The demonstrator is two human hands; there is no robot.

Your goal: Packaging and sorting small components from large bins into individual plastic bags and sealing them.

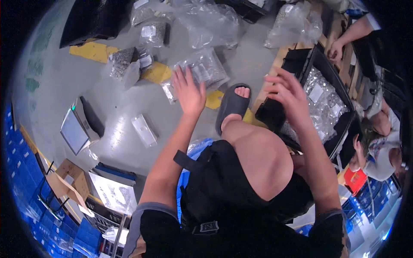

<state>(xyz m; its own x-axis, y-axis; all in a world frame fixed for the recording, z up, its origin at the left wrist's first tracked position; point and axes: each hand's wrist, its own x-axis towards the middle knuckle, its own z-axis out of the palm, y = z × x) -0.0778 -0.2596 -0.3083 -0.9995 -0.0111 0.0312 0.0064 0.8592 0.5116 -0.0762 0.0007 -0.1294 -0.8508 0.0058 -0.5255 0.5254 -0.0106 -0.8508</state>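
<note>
My left hand (190, 93) is flat with its fingers stretched out, at the near edge of a clear plastic bag (211, 64) with a white label on the floor. Whether the fingertips press on the bag or hover over it I cannot tell. My right hand (289, 95) is raised beside a black crate (307, 71), its fingers loosely bent and apart, with nothing visible in them. Inside the crate lie several clear bags (329, 107) of small shiny pieces, some with white labels. My foot in a dark slide sandal (228, 107) rests between the two hands.
More clear bags (152, 34) of small parts lie on the floor ahead, and a bulky bag (292, 26) sits far right. A device with a flat panel (75, 127) and a white box (144, 130) are at left. Another person's hand (335, 50) is beyond the crate; another person sits at right.
</note>
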